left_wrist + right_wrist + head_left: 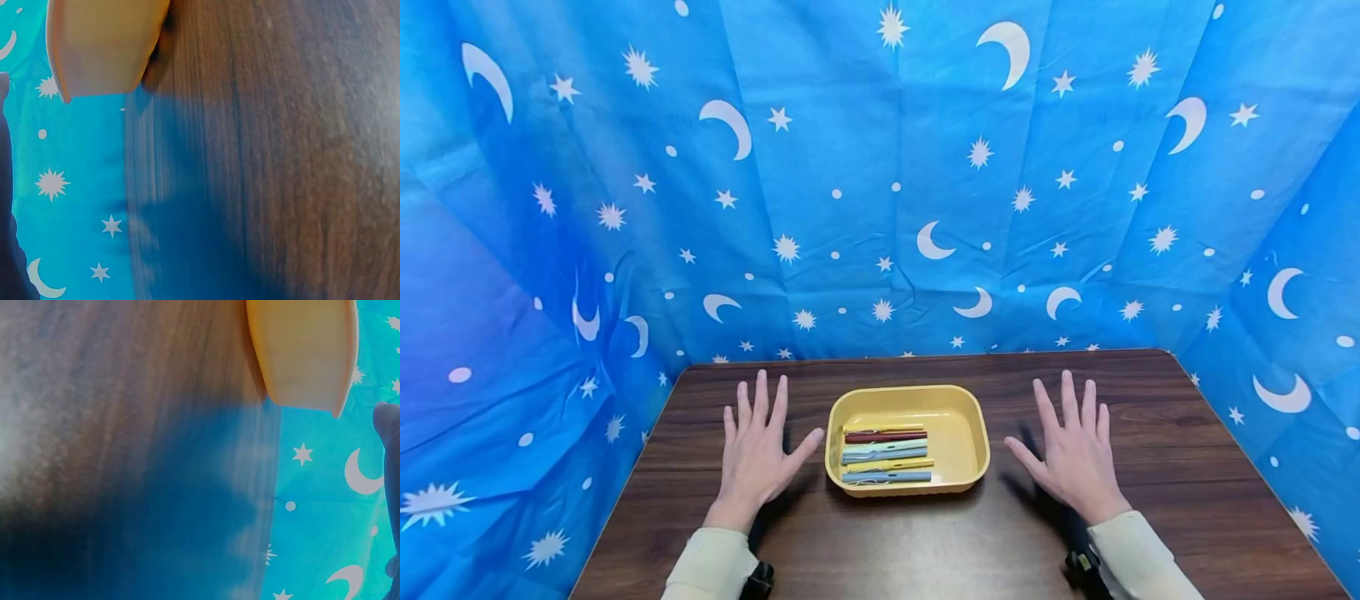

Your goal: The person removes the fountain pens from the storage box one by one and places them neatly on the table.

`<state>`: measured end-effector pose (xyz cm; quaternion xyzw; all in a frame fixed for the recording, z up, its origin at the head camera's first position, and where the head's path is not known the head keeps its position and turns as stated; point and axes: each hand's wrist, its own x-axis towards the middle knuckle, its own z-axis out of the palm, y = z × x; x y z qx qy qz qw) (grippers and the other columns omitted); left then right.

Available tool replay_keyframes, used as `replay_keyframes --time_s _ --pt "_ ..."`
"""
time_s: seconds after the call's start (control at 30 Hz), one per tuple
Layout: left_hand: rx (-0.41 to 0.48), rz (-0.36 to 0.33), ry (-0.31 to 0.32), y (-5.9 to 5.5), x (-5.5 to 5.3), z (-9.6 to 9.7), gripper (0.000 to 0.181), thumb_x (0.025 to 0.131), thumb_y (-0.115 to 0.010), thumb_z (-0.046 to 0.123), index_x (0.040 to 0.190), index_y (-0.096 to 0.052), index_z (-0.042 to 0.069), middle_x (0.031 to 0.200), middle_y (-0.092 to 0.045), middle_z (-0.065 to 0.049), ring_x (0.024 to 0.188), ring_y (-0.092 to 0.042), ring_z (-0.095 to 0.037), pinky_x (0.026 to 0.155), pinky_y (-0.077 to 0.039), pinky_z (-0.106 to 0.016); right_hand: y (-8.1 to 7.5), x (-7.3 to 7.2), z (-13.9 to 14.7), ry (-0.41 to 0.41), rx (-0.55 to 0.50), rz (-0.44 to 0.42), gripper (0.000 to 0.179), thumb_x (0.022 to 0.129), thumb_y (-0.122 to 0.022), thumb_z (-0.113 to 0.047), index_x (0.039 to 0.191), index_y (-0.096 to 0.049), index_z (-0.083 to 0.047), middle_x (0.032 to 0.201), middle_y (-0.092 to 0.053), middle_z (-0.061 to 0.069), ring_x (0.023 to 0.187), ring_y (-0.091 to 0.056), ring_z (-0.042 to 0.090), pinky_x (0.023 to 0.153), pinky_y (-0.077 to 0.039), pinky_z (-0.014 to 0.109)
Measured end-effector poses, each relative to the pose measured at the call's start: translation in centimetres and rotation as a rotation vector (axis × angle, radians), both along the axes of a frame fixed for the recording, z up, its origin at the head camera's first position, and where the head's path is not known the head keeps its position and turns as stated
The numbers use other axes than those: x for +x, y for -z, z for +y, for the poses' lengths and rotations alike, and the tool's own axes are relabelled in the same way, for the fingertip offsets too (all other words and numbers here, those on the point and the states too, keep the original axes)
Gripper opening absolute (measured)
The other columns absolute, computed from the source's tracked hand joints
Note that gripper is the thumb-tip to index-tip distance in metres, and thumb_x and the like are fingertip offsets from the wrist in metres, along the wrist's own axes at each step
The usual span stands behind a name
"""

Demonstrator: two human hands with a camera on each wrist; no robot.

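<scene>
In the head view a yellow tray [958, 479] stands at the middle of the table. Several pens [886, 455] lie side by side in its left part, blue, yellow, pale green and dark red, with clips showing on some. To the tray's left my left hand [756, 454] is spread palm down, its thumb tip close to the tray's edge. On the other side my right hand [1075, 454] is spread the same way, its thumb pointing at the tray. Neither hand holds anything. Both wrist views show the tray's outer wall [103, 56] and, at the border, a dark part of the hand.
The dark wood-grain table [895, 550] ends at a back edge just behind the fingertips. A blue cloth [850, 150] with white moons and stars hangs behind it and along both sides. Dark wrist cameras [1081, 567] sit by the pale sleeves [709, 562].
</scene>
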<state>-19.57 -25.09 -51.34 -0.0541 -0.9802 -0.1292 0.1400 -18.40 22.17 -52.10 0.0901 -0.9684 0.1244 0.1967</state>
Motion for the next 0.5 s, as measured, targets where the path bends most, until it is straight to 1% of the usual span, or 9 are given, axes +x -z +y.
replay_keyframes --time_s 0.1,0.17,0.27,0.37,0.47,0.5 --pt "0.081 -0.041 0.000 0.0 0.0 0.1 0.106 0.096 -0.050 0.077 0.171 -0.001 0.022 0.177 0.011 -0.011 0.161 0.016 -0.040 0.122 -0.004 -0.073 -0.4 -0.1 0.0 -0.009 -0.030 -0.024 0.099 0.092 -0.065 -0.070 0.168 -0.027 -0.019 0.173 -0.013 0.027 0.157 -0.005 0.057 0.119 -0.015 0.078" --pt "0.157 -0.072 0.009 0.0 -0.1 0.1 0.103 0.098 -0.051 0.074 0.171 0.000 0.021 0.177 0.011 -0.012 0.161 0.016 -0.040 0.122 -0.004 -0.074 -0.8 -0.2 -0.1 -0.023 -0.054 -0.037 0.097 0.093 -0.065 -0.068 0.168 -0.027 -0.020 0.173 -0.013 0.027 0.157 -0.005 0.056 0.118 -0.017 0.078" --pt "0.277 -0.118 0.033 0.0 -0.2 0.3 0.099 0.101 -0.050 0.068 0.171 0.001 0.021 0.176 0.013 -0.011 0.161 0.014 -0.041 0.123 -0.004 -0.073 -1.4 -0.5 -0.3 -0.062 -0.107 -0.060 0.094 0.095 -0.065 -0.065 0.168 -0.028 -0.020 0.173 -0.013 0.027 0.157 -0.005 0.056 0.117 -0.018 0.079" --pt "0.405 -0.161 0.082 0.0 -0.2 0.5 0.091 0.105 -0.049 0.061 0.171 -0.002 0.021 0.177 0.010 -0.008 0.161 0.010 -0.041 0.123 -0.006 -0.073 -2.0 -0.8 -0.5 -0.115 -0.172 -0.085 0.090 0.097 -0.066 -0.059 0.168 -0.029 -0.019 0.173 -0.016 0.026 0.157 -0.007 0.055 0.117 -0.017 0.079" --pt "0.536 -0.206 0.143 0.2 -0.1 0.8 0.081 0.108 -0.050 0.053 0.171 -0.007 0.026 0.178 0.002 -0.006 0.162 0.001 -0.040 0.123 -0.011 -0.071 -2.8 -1.0 -0.9 -0.163 -0.255 -0.127 0.084 0.099 -0.066 -0.054 0.167 -0.031 -0.018 0.173 -0.018 0.024 0.158 -0.009 0.052 0.118 -0.016 0.078" --pt "0.578 -0.227 0.161 0.3 -0.1 0.9 0.078 0.109 -0.049 0.051 0.171 -0.008 0.029 0.178 -0.001 -0.006 0.162 -0.003 -0.039 0.123 -0.013 -0.071 -3.0 -1.1 -1.2 -0.178 -0.284 -0.141 0.082 0.100 -0.066 -0.052 0.167 -0.032 -0.019 0.173 -0.019 0.022 0.159 -0.009 0.051 0.118 -0.017 0.078"
